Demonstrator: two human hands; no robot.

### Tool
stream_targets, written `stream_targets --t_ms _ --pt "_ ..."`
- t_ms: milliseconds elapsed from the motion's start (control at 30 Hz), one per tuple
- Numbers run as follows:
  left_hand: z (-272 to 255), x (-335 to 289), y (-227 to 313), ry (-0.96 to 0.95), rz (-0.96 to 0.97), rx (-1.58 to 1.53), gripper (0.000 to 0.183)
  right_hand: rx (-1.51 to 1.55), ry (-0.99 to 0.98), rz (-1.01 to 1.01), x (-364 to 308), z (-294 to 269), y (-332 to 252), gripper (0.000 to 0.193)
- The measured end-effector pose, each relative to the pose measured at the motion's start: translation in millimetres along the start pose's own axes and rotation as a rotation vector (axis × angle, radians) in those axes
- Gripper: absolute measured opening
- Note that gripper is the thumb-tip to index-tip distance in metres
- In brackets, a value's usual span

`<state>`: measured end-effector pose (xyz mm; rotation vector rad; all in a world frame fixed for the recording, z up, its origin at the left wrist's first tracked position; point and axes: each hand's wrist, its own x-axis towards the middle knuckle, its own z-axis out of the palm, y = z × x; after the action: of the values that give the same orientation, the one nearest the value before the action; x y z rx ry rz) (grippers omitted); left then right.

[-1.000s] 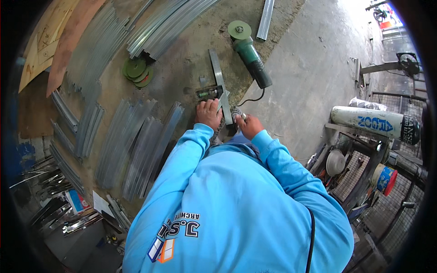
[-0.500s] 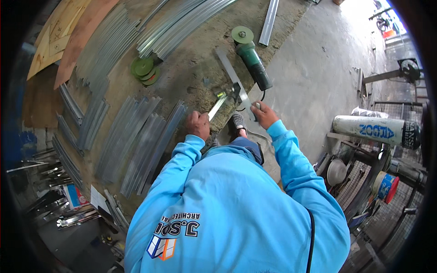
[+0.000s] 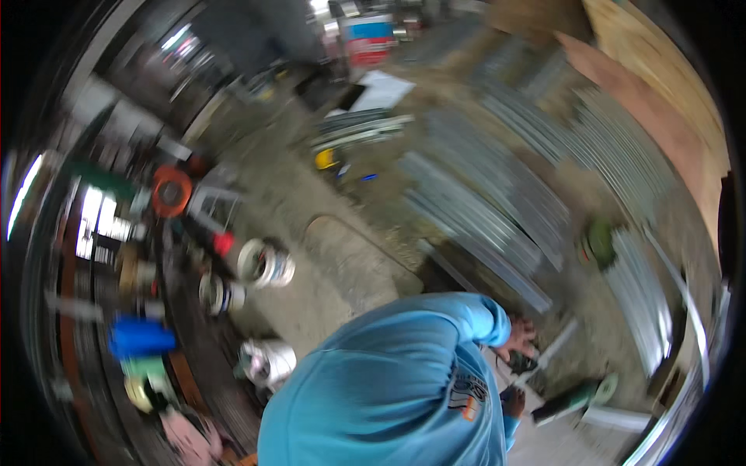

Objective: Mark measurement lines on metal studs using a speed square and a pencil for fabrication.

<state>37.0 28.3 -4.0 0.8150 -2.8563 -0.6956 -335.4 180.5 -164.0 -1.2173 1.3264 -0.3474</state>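
Observation:
The picture is heavily smeared by motion. My left hand [image 3: 517,337] comes out of a blue sleeve at the lower right, fingers pointing at a thin grey metal strip [image 3: 556,345] on the dirty floor. Just below it lies a small dark object [image 3: 522,363], which my left hand touches or nearly touches. My right hand [image 3: 513,401] is lower, partly hidden by my blue shirt, next to a green angle grinder [image 3: 573,398]. The blur hides whether either hand grips anything.
Bundles of grey metal channels [image 3: 497,194] cover the floor at upper right, beside wooden boards [image 3: 660,124]. Green discs [image 3: 600,242] lie right of centre. White rolls or buckets [image 3: 266,264], an orange round thing [image 3: 171,190] and mixed clutter fill the left side.
The view has swung round sharply and blurred. My hands, earlier at picture centre with a metal piece raised in the right one, now sit low on the right.

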Motion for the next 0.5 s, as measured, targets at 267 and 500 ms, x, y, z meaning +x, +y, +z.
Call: stream_targets --t_ms 267,500 --pt "36.2 19.9 -11.3 0.096 -0.194 -0.024 0.066 -1.385 -0.399 -0.597 85.8 -46.8 -140.0 0.044" --pt "31.3 24.9 -15.7 0.145 -0.291 -0.027 0.066 -1.355 -0.541 -0.780 142.7 -47.8 -175.0 0.047"
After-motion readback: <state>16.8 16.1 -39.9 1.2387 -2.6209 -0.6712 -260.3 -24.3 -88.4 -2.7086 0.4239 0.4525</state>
